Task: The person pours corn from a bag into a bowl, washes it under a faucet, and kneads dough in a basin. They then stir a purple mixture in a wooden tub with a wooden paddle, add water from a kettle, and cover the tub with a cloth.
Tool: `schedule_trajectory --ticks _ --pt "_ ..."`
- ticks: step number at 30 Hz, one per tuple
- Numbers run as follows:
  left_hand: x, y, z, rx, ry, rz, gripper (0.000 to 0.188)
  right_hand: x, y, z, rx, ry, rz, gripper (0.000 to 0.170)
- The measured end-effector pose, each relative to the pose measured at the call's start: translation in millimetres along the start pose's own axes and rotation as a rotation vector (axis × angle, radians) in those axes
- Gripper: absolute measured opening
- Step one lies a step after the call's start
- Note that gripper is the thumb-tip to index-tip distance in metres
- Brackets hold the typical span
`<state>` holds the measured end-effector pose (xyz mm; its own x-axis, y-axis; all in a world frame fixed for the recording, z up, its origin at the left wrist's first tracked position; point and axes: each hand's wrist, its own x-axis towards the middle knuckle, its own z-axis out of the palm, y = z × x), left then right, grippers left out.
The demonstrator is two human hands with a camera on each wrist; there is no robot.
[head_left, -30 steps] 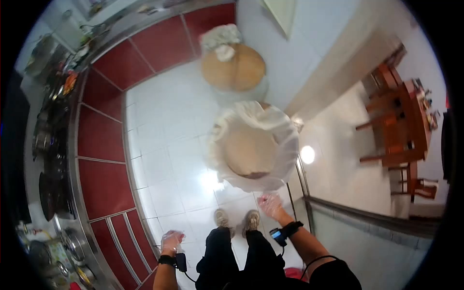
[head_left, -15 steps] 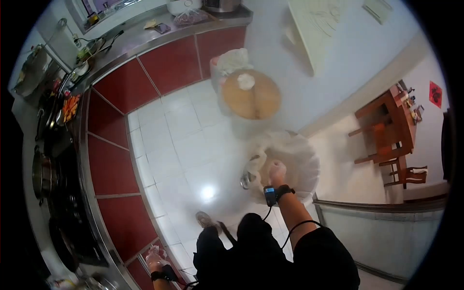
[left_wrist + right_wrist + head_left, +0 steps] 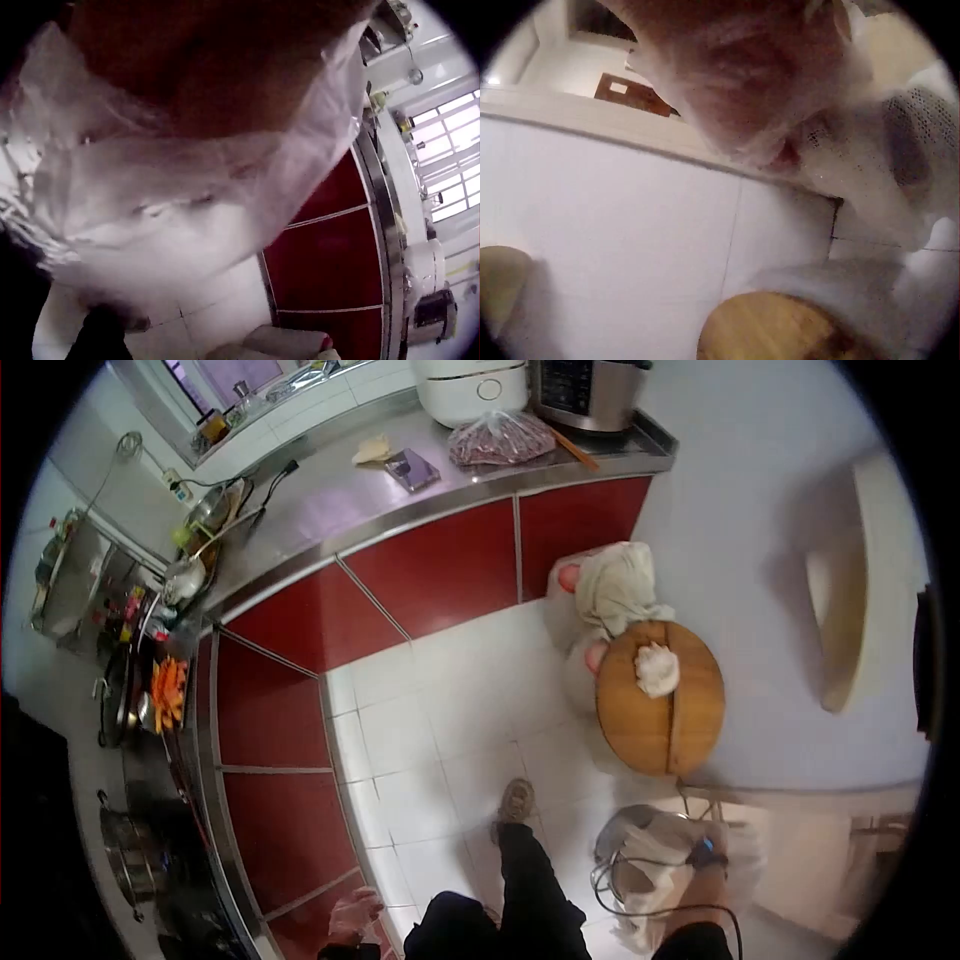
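Observation:
My right hand (image 3: 757, 82), in a clear plastic glove, has curled fingers at the edge of a white cloth (image 3: 885, 202), which it appears to grip. The cloth drapes over a round metal vessel (image 3: 620, 835) at the lower right of the head view. Perforated metal (image 3: 926, 112) shows beside the hand in the right wrist view. Close by, a round wooden lid (image 3: 700, 700) bears a crumpled white lump (image 3: 657, 669). Also gloved, my left hand (image 3: 355, 913) hangs loosely near the red cabinets and holds nothing; its loose glove fills much of the left wrist view.
Red cabinets (image 3: 430, 585) run under a steel counter (image 3: 320, 525). A bag of reddish food (image 3: 500, 440), a phone (image 3: 412, 470) and a rice cooker (image 3: 470, 390) stand there. Orange strips (image 3: 169, 695) lie by the stove at left. A cloth-covered container (image 3: 615, 585) stands behind the lid.
The view has swung toward the back counter. My right hand went from beside the cloth-lined vessel to inside it, and is now at its cloth. The left hand stays empty at the left.

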<state>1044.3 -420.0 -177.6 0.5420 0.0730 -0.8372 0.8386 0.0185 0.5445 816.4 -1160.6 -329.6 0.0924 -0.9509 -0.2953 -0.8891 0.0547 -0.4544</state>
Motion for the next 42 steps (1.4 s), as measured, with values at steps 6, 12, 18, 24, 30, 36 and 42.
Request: schedule_trajectory --ticks 6,12,18,24,30,36,42 --pt "9.4 214.7 141.5 0.394 -0.037 -0.042 0.028 -14.2 -26.1 -37.1 -0.329 0.204 0.033 0.029" --pt "75.1 329.5 214.8 0.554 -0.219 0.081 0.024 -47.2 -245.6 -38.1 -0.569 0.483 -0.647 0.045" --pt "150.3 437.4 283.6 0.862 -0.548 0.234 0.033 -79.3 -584.9 0.5 -0.015 0.152 -0.968 0.028" --pt "183.4 517.6 294.3 0.94 -0.659 0.284 0.036 -3.6 -823.9 158.7 -0.424 0.299 -1.189 0.04" --pt "190.4 558.3 288.4 1.028 -0.586 0.189 0.033 74.1 -833.6 208.3 -1.018 0.36 -1.261 0.033" --pt "175.4 574.1 356.2 1.223 -0.788 0.4 0.028 -88.5 -772.1 37.1 -0.495 0.216 -0.759 0.024" --pt "105.7 518.9 458.0 0.786 -1.348 0.105 0.029 -307.7 -576.8 -53.2 -0.181 -0.056 -0.292 0.026"
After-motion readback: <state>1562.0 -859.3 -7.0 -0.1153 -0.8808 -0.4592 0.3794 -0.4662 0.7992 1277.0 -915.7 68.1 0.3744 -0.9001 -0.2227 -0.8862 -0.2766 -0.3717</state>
